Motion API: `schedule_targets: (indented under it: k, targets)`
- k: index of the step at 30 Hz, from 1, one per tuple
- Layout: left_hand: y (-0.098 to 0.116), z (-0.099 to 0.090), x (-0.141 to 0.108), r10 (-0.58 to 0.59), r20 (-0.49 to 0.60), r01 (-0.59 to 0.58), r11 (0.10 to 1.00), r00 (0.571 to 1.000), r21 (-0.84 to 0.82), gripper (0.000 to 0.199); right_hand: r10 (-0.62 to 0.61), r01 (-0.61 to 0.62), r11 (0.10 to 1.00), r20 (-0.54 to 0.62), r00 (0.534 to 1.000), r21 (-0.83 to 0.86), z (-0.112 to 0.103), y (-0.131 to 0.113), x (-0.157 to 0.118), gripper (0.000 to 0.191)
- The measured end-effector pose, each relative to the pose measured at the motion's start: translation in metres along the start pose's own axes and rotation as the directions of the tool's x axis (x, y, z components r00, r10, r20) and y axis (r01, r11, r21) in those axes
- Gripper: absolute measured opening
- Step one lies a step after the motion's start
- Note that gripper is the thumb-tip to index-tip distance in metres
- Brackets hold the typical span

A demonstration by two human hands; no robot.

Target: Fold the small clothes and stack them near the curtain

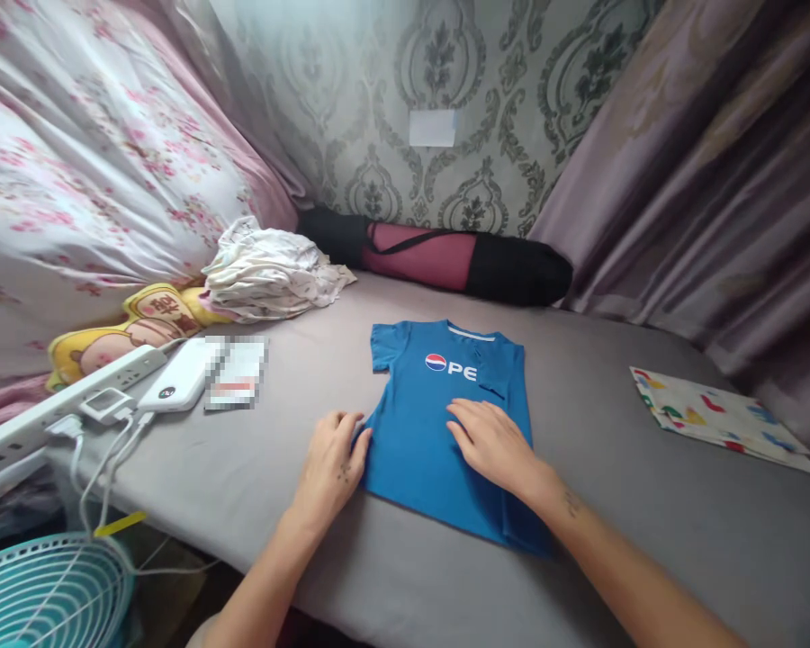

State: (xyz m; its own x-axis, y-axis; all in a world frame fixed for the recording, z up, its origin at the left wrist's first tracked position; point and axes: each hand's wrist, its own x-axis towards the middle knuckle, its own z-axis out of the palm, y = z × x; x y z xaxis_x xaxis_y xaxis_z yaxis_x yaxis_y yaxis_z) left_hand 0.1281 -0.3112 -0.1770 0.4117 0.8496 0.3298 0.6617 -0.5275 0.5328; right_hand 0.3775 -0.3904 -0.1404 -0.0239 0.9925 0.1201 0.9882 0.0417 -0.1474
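A blue T-shirt (418, 432) lies front up on the grey bedsheet, its collar pointing away from me. Its right side is folded inward over the front, so the printed logo is cut off after "PE". The left sleeve sticks out flat. My right hand (491, 441) rests on the folded part, fingers stretched and a little apart. Beside the shirt's left edge is my left hand (334, 459), open, its thumb at the cloth and its fingers slightly bent.
A folded patterned cloth (719, 418) lies at the right. Toward the back are a crumpled white cloth (270, 270) and a black and maroon roll bag (418, 256). A power strip (128, 373), a white power bank (182, 373) and cables sit left, above a teal fan (47, 589).
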Motion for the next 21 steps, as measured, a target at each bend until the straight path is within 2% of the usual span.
schedule_targets:
  k: [6,13,16,21]
  targets:
    - [-0.006,0.006,-0.005,-0.03,0.024,0.03,0.999,0.999,0.021,0.026,-0.06,0.052,0.992,0.069,0.996,0.115,0.021,-0.033,0.084,0.043]
    - [-0.001,0.008,-0.002,-0.104,0.022,0.103,0.994,0.994,0.031,0.024,-0.05,0.05,0.99,-0.003,0.999,0.13,0.035,-0.05,0.161,0.036]
    - [0.0,0.007,-0.001,-0.095,0.003,0.095,0.995,0.995,0.018,0.024,0.053,-0.055,0.986,0.014,0.998,0.156,0.03,-0.055,0.185,0.033]
    - [-0.001,0.006,-0.001,-0.13,-0.009,0.13,0.991,0.991,-0.029,0.03,0.224,-0.245,0.948,0.123,0.967,0.203,0.024,-0.063,0.214,0.032]
